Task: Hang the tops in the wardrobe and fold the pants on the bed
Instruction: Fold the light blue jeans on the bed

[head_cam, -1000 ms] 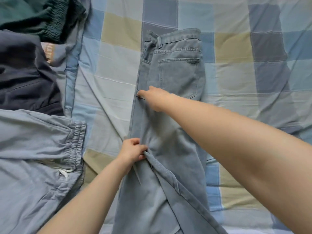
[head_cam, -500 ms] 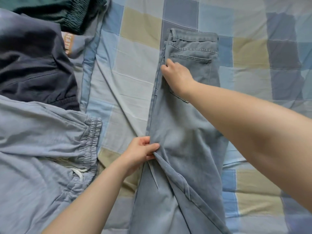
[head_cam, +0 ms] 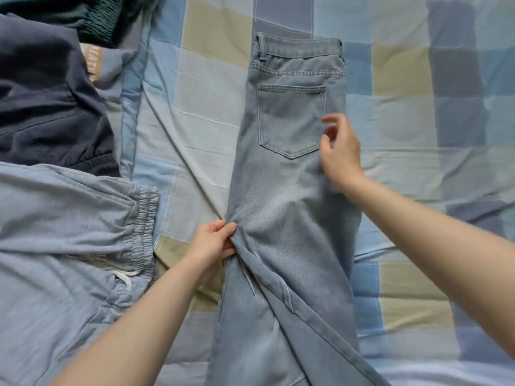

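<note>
While left hand (head_cam: pixel 213 240) fingers pinch jeans (head_cam: pixel 289 218) edge, right hand (head_cam: pixel 338 151) hovers, fingers loosely curled, empty; orange tag (head_cam: pixel 90 62) unreadable.

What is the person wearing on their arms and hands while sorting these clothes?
Nothing that shows. Both forearms are bare as far as the picture reaches, with no sleeves in view. The left hand and right hand have no gloves, rings, watch or bracelets visible.

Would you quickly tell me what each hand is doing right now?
Left hand: pinching the left edge of the light blue jeans.
Right hand: open, fingers loosely curled, holding nothing, over the jeans' right edge.
</note>
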Demonstrator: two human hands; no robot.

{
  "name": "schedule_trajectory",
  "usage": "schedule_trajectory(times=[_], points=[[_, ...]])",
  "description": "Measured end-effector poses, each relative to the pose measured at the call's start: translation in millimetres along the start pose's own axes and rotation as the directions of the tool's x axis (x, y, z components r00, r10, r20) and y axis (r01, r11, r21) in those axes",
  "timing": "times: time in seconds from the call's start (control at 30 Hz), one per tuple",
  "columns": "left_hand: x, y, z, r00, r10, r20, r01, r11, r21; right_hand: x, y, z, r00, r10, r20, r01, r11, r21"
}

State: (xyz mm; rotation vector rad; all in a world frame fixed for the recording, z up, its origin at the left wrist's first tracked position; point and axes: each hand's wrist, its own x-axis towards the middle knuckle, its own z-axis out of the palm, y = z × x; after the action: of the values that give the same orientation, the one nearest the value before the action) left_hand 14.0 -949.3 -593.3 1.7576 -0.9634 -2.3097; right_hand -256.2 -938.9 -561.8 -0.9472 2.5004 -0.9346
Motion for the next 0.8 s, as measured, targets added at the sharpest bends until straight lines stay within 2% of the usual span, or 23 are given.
schedule_trajectory(times=[0.03, 0.1, 0.13, 0.2, 0.23, 0.27, 0.4, 0.53, 0.6, 0.7, 0.73, 0.8], points=[[0, 0, 3, 1.0, -0.004, -0.024, 0.003, 1.0, -0.026, -12, 25, -16, 0.987, 0.149, -0.059, -0.15, 0.989, -0.013], [-2, 0, 9, 0.997, -0.016, -0.072, 0.011, 0.998, -0.061, -36, 71, -44, 0.887, 0.458, -0.059, -0.46, 0.887, -0.034], [-1, 0, 16, 0.995, -0.01, -0.096, 0.005, 0.999, -0.042, -45, 88, -55, 0.822, 0.569, -0.019, -0.569, 0.822, 0.005], [3, -1, 20, 0.988, 0.029, -0.153, -0.02, 0.998, 0.062, -55, 96, -60, 0.692, 0.703, 0.162, -0.72, 0.657, 0.225], [5, -1, 22, 0.984, 0.045, -0.173, -0.024, 0.992, 0.121, -57, 93, -60, 0.636, 0.729, 0.254, -0.766, 0.558, 0.318], [7, -2, 25, 0.981, 0.052, -0.186, -0.021, 0.987, 0.161, -57, 92, -60, 0.605, 0.726, 0.325, -0.791, 0.504, 0.346], [10, -1, 23, 0.986, 0.001, -0.169, 0.019, 0.993, 0.116, -48, 84, -57, 0.587, 0.68, 0.439, -0.809, 0.514, 0.287], [8, -1, 22, 0.985, -0.008, -0.17, 0.025, 0.995, 0.101, -40, 79, -62, 0.461, 0.602, 0.652, -0.872, 0.444, 0.207], [7, -3, 24, 0.985, 0.009, -0.172, 0.01, 0.994, 0.111, -40, 83, -66, 0.455, 0.617, 0.642, -0.879, 0.429, 0.21], [8, -3, 30, 0.975, 0.057, -0.213, -0.018, 0.983, 0.183, -40, 96, -73, 0.545, 0.684, 0.484, -0.838, 0.425, 0.343], [8, -3, 32, 0.971, 0.073, -0.229, -0.027, 0.98, 0.198, -41, 100, -75, 0.547, 0.695, 0.467, -0.834, 0.405, 0.374], [10, -4, 35, 0.963, 0.089, -0.256, -0.035, 0.977, 0.208, -42, 105, -76, 0.486, 0.707, 0.513, -0.866, 0.312, 0.391]])
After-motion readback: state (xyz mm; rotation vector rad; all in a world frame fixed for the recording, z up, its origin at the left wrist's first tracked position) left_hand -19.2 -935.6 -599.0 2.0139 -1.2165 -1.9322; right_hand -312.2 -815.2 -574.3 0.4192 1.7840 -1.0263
